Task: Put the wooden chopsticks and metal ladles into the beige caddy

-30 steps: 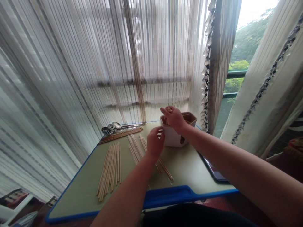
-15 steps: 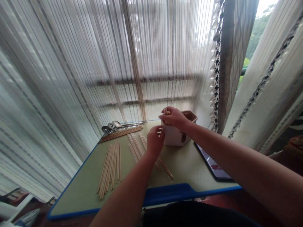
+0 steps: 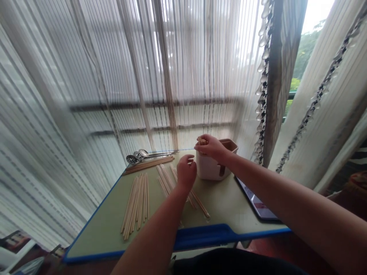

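Observation:
My right hand is closed round a bundle of chopsticks, whose ends show above the fingers. It is at the left end of a white utensil holder with a brown inside; the lower part of the bundle is hidden. Just left of the holder, my left hand has its fingers loosely bent and apart, holding nothing I can see. Beneath its forearm and wrist lie wrapped chopsticks, partly covered. A spread of loose pale chopsticks rests farther left on the table.
Several slotted metal spoons and darker brown chopsticks lie at the table's back left. A tablet sits at the right, partly under my right forearm. The green table has a blue edge; striped curtains hang behind it.
My left hand has drawn slightly away from the holder, leaving a gap. My right hand remains at the holder's left end with the bundle. The camera view has shifted a little.

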A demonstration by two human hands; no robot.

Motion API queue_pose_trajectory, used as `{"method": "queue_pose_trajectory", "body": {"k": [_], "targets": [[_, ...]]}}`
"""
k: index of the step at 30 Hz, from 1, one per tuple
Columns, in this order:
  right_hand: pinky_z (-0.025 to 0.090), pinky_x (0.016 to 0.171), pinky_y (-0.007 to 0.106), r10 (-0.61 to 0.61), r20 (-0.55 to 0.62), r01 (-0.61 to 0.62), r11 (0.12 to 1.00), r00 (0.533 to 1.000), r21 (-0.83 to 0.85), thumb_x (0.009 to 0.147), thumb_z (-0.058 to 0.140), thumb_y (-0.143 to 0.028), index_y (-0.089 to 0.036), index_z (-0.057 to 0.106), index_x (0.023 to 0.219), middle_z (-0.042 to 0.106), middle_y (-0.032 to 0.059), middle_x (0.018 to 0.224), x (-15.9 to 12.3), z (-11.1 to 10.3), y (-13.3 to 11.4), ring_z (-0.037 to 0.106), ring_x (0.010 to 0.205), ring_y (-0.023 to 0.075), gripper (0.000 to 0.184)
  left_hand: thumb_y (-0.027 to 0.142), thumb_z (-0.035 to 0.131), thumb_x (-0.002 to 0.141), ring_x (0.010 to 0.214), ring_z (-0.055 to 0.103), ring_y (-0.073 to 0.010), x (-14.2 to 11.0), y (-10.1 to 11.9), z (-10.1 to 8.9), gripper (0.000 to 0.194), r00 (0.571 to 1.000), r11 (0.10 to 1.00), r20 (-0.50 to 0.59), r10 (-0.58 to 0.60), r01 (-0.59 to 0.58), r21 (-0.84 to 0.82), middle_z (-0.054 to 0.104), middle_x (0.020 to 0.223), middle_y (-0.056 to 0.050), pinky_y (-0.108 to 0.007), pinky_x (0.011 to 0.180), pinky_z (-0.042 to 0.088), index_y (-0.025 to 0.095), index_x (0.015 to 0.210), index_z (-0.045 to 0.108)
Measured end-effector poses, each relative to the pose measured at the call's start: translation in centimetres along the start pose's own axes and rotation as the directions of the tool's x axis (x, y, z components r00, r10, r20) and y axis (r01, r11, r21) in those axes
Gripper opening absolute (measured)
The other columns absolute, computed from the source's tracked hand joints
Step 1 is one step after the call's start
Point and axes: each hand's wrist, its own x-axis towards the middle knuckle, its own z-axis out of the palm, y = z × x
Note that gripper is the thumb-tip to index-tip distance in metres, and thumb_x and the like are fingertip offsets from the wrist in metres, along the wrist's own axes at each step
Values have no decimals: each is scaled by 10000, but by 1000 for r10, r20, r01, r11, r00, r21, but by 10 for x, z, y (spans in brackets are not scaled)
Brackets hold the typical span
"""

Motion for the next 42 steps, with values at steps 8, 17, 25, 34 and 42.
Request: {"method": "queue_pose_trajectory", "body": {"k": [8, 17, 25, 34, 42], "targets": [[520, 783, 329, 24, 25, -23, 1000, 999, -17, 627, 723, -221, -150, 462, 1160, 563, 142, 1161, -12, -16, -9, 594, 964, 199, 598, 56, 459, 671, 785, 645, -164, 6, -6, -4, 291, 999, 1000, -38, -11, 12, 3, 664, 881, -74, -288, 714, 523, 138, 899, 621], [460, 865, 369, -94, -223, 67, 990, 970, -125, 743, 514, -220, -132, 491, 1159, 562, 142, 1161, -59, -34, -33, 546, 1049, 212, 426, 178, 506, 718, 772, 638, -158, 2, 29, -58, 227, 998, 998, -68, -19, 22, 51, 675, 881, -54, -296, 726, 507, 158, 905, 634], [414, 830, 309, -370, 128, 382, 778, 920, -498, 764, 458, -173, -166, 620, 921, 623, 75, 940, -124, 50, -11, 554, 878, 176, 226, 221, 464, 774, 886, 607, -200, -43, -2, -174, 244, 940, 905, -289, 182, -46, 423, 649, 949, -100, -345, 846, 471, 136, 936, 625], [336, 892, 318, -232, 350, 415, 627, 908, -660, 882, 390, -296, -177, 620, 1076, 619, 101, 1072, -154, 181, 8, 502, 1032, 219, 323, 258, 463, 817, 967, 576, -219, -74, -55, -217, 283, 955, 804, -261, 141, 44, 594, 634, 1004, -120, -364, 909, 435, 126, 1018, 610], [351, 895, 315, -120, 299, 315, 544, 947, -777, 874, 377, -236, -127, 667, 925, 651, 153, 1001, -158, 179, 5, 530, 1037, 239, 313, 248, 499, 795, 972, 568, -207, -75, -47, -211, 254, 970, 800, -234, 68, 87, 593, 636, 993, -107, -327, 910, 426, 131, 977, 632]]}}
